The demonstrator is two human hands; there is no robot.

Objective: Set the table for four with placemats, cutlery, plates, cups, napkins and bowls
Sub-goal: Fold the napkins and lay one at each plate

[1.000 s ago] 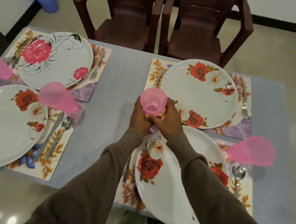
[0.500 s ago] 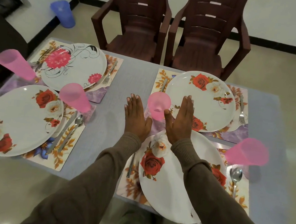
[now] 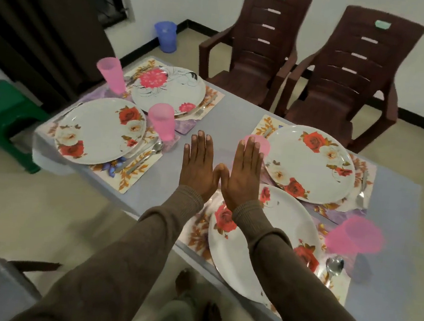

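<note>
While both hands hover flat above the bench [image 3: 222,125], nothing is held.
Left hand [image 3: 198,166]: grip slack, fingers straight and together, palm down, thumb tip touching the other thumb.
Right hand [image 3: 243,174]: grip slack too, fingers straight, covering part of a pink cup [image 3: 258,143].
Pink cup: standing just beside the far right plate [image 3: 310,162]; its base is hidden, so probably on the placemat [image 3: 263,125].
Near right plate [image 3: 257,246]: under the right wrist, with a spoon [image 3: 334,264] and a blurred pink cup [image 3: 354,239] to its right.
Left settings: two plates [image 3: 99,130] on placemats, each with a pink cup near it.
Chairs [image 3: 259,50]: two brown ones at the far edge.
</note>
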